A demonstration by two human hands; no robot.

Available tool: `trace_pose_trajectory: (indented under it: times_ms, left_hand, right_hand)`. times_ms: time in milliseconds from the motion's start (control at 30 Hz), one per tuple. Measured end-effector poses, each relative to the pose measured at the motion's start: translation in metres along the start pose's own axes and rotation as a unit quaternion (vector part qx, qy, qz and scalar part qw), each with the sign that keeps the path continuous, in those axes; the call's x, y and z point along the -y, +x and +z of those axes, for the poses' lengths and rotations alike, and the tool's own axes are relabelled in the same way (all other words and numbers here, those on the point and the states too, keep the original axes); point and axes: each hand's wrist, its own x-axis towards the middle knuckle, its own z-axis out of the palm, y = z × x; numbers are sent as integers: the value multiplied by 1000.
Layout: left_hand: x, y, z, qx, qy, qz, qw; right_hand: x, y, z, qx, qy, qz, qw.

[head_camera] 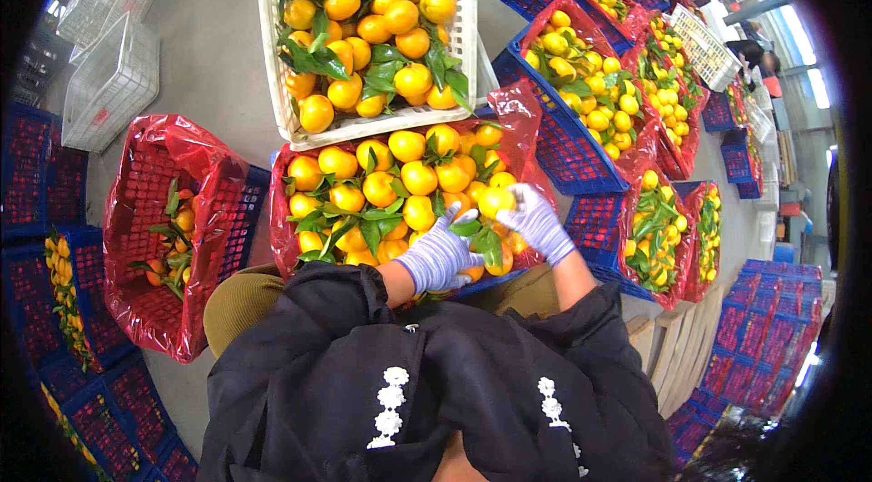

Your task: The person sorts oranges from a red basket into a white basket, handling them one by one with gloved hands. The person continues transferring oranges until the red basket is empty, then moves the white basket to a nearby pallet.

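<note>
My right hand, in a pale striped knit glove, grips a yellow-orange mandarin above the right part of a fruit-filled crate. Lower and to the left, my left hand wears a matching glove and rests over the fruit with its fingers apart. A green leaf lies by its fingertips; what is under the palm is hidden. The crate before me has a red plastic liner and holds mandarins with leaves. Just beyond it, a white plastic crate of leafy mandarins overlaps its far edge.
At left stands a red-lined blue crate with a few mandarins at its bottom. Translucent crates sit farther back. Filled blue crates crowd the right, near wooden pallets and stacked crates. A person is in the background.
</note>
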Motion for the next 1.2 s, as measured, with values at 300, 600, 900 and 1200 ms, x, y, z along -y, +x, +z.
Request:
trace_pose_trajectory:
  times_ms: [300, 600, 900, 1200]
  left_hand:
    - [-2, 2, 1, -68, -42, -35, 996]
    - [0, 12, 0, -135, -85, -78, 984]
    - [-1, 8, 0, -120, -34, -117, 985]
    - [-5, 6, 4, -150, -28, -131, 979]
  right_hand:
    - [-39, -29, 20, -53, -287, 11, 956]
    - [144, 102, 45, -29, -394, -442, 805]
    - [141, 125, 37, -40, -172, -452, 875]
    - [-38, 35, -1, -18, 37, 7, 999]
